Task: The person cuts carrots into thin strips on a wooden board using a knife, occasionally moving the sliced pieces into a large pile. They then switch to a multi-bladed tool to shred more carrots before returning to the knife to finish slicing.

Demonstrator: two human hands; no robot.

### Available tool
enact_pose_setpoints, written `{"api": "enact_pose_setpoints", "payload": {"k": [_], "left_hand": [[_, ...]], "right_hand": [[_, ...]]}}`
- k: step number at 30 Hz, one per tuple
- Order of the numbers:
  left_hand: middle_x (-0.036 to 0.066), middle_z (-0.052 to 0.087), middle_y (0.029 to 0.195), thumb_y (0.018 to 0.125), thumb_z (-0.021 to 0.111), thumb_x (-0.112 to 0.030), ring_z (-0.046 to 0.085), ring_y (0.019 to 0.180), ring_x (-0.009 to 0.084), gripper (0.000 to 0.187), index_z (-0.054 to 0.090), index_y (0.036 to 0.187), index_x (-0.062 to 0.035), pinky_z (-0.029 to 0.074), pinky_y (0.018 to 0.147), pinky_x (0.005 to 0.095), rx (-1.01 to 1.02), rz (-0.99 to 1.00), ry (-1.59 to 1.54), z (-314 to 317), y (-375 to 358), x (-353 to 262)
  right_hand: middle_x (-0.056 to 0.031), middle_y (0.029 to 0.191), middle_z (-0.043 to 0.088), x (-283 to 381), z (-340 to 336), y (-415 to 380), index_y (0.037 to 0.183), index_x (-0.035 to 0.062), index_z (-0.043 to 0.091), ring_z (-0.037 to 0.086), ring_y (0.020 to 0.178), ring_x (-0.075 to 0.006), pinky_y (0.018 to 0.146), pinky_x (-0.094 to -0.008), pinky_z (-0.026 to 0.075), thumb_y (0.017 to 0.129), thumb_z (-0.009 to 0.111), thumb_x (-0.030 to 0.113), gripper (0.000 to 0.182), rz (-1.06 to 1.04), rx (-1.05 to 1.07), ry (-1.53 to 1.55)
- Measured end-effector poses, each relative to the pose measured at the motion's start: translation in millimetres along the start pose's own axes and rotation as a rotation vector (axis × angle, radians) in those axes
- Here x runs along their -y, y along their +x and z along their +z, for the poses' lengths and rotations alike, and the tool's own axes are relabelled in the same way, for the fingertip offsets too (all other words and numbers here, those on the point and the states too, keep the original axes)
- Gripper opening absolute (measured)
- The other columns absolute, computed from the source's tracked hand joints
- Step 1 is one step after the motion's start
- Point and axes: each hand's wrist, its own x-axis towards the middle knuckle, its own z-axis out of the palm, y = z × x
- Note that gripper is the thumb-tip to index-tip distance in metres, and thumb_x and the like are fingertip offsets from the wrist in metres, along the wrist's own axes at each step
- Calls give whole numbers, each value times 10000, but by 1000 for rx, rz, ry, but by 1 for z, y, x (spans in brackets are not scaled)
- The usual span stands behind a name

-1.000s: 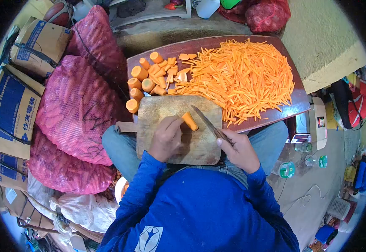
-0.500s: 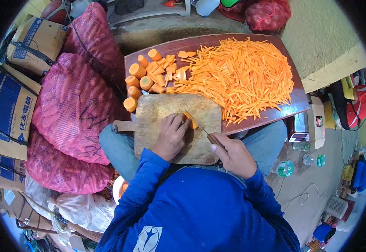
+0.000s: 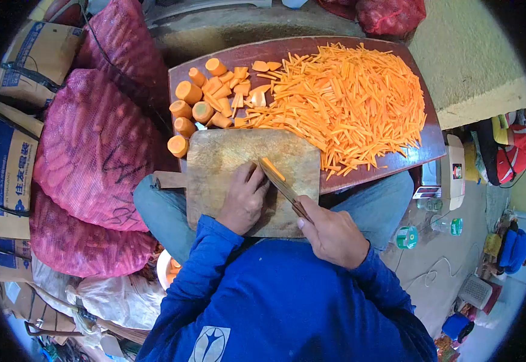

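Observation:
A worn wooden cutting board [image 3: 214,154] rests across my lap, its handle pointing left. My right hand [image 3: 333,235] grips a knife [image 3: 284,190] by its handle, the blade lying diagonally on the board. Along the blade's far side lies a thin carrot strip [image 3: 273,169]. My left hand [image 3: 245,199] presses down on the board with bent fingers right against the blade, closed on a carrot piece that the fingers and knife mostly hide. Beyond the board, a large heap of carrot sticks [image 3: 353,108] covers much of a dark red tabletop [image 3: 396,161].
Carrot chunks [image 3: 188,92] stand at the table's left end. Pink mesh sacks [image 3: 94,151] and cardboard boxes [image 3: 9,163] crowd the left side. A white container [image 3: 163,268] with orange pieces sits by my left leg. Green-capped plastic jars [image 3: 407,238] are on the floor at right.
The knife blade has shifted to the near side of the carrot strip, which now lies beyond it. My left hand stays nearly in place. The whole view has shifted slightly.

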Motion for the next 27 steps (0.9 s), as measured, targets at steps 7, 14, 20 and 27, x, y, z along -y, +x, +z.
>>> {"api": "enact_pose_setpoints", "payload": {"k": [7, 14, 20, 27], "left_hand": [[216, 650, 1296, 764, 754, -37, 610, 1212, 423, 373, 742, 1108, 104, 553, 1035, 509, 18, -4, -17, 0, -1, -3], [209, 670, 1214, 752, 758, -31, 632, 1181, 410, 378, 737, 1109, 93, 576, 1005, 477, -103, -8, 11, 0, 0, -5], [206, 671, 1203, 740, 732, -28, 630, 1212, 407, 399, 745, 1123, 86, 575, 1019, 471, -60, 0, -26, 4, -3, 0], [195, 671, 1247, 747, 731, -28, 622, 1233, 417, 392, 751, 1123, 76, 566, 1046, 476, -46, -15, -41, -1, -2, 1]], "right_hand": [[-293, 978, 747, 1, 6, 40, 1433, 25, 498, 729, 863, -508, 710, -605, 564, 1097, 585, 260, 420, -14, 5, -79], [-304, 942, 741, -5, 4, 35, 1442, 25, 506, 721, 849, -518, 686, -605, 552, 1094, 591, 256, 426, -98, -52, -7], [-298, 972, 747, -1, 0, 10, 1464, 28, 506, 725, 853, -508, 707, -613, 554, 1087, 599, 256, 450, -50, -37, 0], [-287, 952, 749, 6, 0, 22, 1443, 17, 514, 727, 854, -506, 707, -610, 560, 1091, 590, 255, 432, -23, 5, -37]]}}
